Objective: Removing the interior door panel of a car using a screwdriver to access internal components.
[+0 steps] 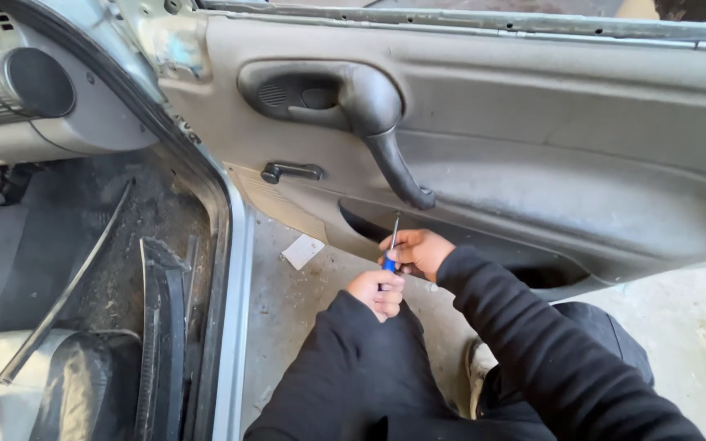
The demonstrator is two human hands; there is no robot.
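Two hands on slim blue-handled screwdriver (390, 250), centre frame: left hand (377, 292) fisted around handle, right hand (418, 251) pinching shaft. Tip up against grey plastic car door panel (549, 155). Dusty concrete floor (288, 302) below; white paper scrap (302, 251) left.

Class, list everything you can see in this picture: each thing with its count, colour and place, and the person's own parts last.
Door panel: one, grey, upper right.
Pull handle: one, dark grey, on the panel.
Window crank: one, black, below the handle.
Air vent: one, dark, upper left.
Door sill: one, silver, left of centre.
Paper scrap: one, white, on the floor.
Screwdriver: one, blue grip, tip against the panel.
Left hand: on the screwdriver's grip.
Right hand: beside the shaft.
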